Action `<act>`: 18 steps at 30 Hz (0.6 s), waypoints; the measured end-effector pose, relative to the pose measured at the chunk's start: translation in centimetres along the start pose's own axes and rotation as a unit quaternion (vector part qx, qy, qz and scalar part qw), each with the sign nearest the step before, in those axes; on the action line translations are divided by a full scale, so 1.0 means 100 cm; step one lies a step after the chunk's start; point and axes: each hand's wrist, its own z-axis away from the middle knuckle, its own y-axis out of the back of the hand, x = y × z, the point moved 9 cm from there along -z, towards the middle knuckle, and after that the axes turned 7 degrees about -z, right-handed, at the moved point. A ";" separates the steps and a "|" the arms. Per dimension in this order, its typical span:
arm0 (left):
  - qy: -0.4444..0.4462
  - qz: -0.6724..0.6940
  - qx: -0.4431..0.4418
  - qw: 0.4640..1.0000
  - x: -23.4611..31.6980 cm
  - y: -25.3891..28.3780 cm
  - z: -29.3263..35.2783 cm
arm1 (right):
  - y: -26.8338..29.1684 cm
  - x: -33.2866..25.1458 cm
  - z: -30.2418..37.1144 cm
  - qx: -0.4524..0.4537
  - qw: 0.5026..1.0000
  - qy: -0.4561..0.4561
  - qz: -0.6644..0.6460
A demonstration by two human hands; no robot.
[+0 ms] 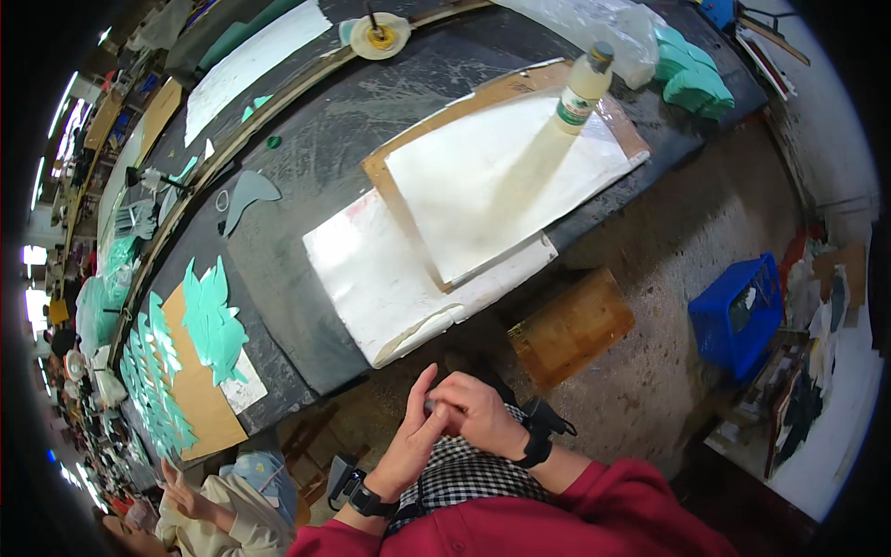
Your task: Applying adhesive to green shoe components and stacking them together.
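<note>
My left hand (415, 438) and my right hand (481, 414) meet in front of my checked apron, just off the table's near edge. The right fingers are curled in against the left thumb and palm. A small dark grey thing (429, 407) shows between the hands, too little of it to name. The left fingers are held together, pointing up toward the table. Nearest to the hands on the table lies a thick white board (348, 269), with a white sheet (464, 186) on brown cardboard overlapping it. A bottle (583, 91) with a dark cap and pale contents stands upright on the sheet.
Green cut pieces (215, 320) lie on cardboard at the left; a green stack (691, 74) sits at the far right. A co-worker's hand (186, 497) shows at lower left. On the floor are a wooden stool (575, 325) and a blue crate (738, 320).
</note>
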 end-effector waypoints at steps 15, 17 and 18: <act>-0.135 0.194 0.298 0.925 0.023 0.202 0.099 | 0.374 -0.160 0.162 0.564 0.822 0.079 0.008; -0.156 0.201 0.364 0.896 0.027 0.235 0.121 | 0.431 -0.213 0.203 0.555 0.816 0.151 0.062; -0.181 0.213 0.385 0.880 0.029 0.251 0.133 | 0.454 -0.245 0.215 0.585 0.790 0.148 0.104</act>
